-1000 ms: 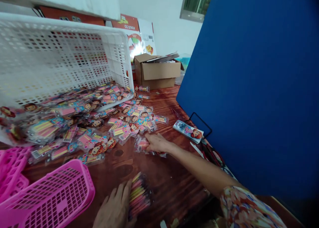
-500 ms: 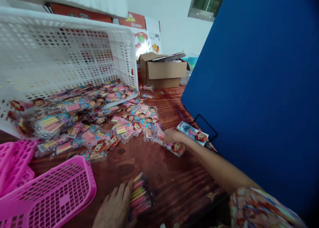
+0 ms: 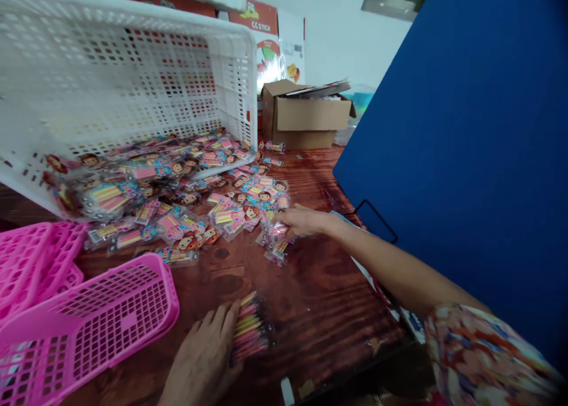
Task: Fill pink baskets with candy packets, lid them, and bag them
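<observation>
Many small clear packets with cartoon heads and coloured sticks [image 3: 177,199] spill from a tipped white crate [image 3: 124,80] onto the wooden table [image 3: 319,311]. My right hand [image 3: 302,221] reaches across to the right edge of the pile, fingers closed on a few packets [image 3: 276,240] that hang below it. Near the front edge my left hand [image 3: 206,353] lies flat, fingers stretched out, against a stack of packets [image 3: 251,329].
Pink plastic baskets [image 3: 89,329] lie at the front left. A big blue panel [image 3: 465,145] stands along the right on a black wire stand [image 3: 377,216]. An open cardboard box [image 3: 306,113] and printed cartons [image 3: 266,45] are at the back.
My right hand drew packets away to the right, then came back to the pile's edge, now gripping a few. The left hand stayed on its stack. The camera shifted slightly.
</observation>
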Action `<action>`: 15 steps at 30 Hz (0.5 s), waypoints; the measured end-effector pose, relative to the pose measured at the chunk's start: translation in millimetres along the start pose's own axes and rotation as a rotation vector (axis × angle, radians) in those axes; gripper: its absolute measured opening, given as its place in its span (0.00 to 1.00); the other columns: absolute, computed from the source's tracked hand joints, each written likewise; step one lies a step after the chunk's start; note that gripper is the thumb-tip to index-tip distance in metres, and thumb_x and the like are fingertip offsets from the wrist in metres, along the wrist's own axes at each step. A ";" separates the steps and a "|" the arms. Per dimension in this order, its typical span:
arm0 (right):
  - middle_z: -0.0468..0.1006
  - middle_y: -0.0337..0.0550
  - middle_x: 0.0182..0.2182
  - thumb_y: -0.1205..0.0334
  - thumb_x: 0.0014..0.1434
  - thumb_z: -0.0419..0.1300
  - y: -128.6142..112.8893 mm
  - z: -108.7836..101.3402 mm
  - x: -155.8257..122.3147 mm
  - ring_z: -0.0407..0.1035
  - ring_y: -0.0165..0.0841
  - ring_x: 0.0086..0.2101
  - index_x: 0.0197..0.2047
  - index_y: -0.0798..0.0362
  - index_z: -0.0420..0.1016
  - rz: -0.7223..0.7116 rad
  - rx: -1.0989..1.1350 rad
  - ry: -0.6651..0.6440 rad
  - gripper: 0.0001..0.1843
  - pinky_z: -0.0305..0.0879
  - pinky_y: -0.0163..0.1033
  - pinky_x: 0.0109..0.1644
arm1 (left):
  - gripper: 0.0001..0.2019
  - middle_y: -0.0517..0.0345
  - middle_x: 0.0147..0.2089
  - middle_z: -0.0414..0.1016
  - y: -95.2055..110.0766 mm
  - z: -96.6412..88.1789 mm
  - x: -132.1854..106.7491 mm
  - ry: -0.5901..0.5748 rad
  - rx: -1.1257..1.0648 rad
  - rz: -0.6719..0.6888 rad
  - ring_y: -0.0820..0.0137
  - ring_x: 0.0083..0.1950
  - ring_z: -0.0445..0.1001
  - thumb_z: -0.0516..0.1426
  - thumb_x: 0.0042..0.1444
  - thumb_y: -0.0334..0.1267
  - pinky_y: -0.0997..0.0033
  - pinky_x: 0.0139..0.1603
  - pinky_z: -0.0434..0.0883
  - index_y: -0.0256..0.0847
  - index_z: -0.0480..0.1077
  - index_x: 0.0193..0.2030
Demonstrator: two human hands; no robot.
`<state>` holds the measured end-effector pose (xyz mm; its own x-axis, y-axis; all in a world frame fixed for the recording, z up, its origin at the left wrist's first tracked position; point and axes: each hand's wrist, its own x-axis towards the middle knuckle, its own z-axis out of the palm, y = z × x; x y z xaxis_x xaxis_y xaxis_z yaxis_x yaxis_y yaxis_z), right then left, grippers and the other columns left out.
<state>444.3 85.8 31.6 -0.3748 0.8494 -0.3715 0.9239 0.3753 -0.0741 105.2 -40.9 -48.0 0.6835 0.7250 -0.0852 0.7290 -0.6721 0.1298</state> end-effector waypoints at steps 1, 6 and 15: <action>0.77 0.49 0.48 0.61 0.57 0.61 -2.6 -0.7 13.1 0.71 0.43 0.48 0.61 0.46 0.65 -0.011 -0.062 -0.047 0.28 0.61 0.41 0.48 | 0.34 0.48 0.60 0.70 -0.2 0.1 0.0 -0.002 0.001 -0.003 0.56 0.59 0.69 0.54 0.48 0.33 0.53 0.59 0.66 0.43 0.58 0.65; 0.74 0.55 0.50 0.65 0.55 0.62 -19.2 9.3 43.5 0.70 0.46 0.47 0.61 0.50 0.65 -0.016 -0.193 -0.100 0.30 0.61 0.47 0.50 | 0.36 0.48 0.61 0.69 -1.8 2.7 -1.3 0.033 0.022 0.010 0.56 0.59 0.68 0.54 0.49 0.32 0.53 0.60 0.65 0.43 0.55 0.67; 0.77 0.48 0.40 0.64 0.55 0.59 7.5 -3.6 3.7 0.68 0.41 0.42 0.43 0.55 0.71 -0.023 -0.034 0.132 0.11 0.52 0.48 0.53 | 0.35 0.47 0.62 0.68 3.9 -6.9 1.3 -0.059 -0.036 -0.033 0.56 0.60 0.67 0.54 0.48 0.32 0.52 0.61 0.64 0.42 0.56 0.67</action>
<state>449.6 93.1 33.0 -0.4049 0.8808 -0.2453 0.9126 0.4058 -0.0493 108.7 -41.5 -40.8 0.6608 0.7359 -0.1475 0.7502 -0.6413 0.1610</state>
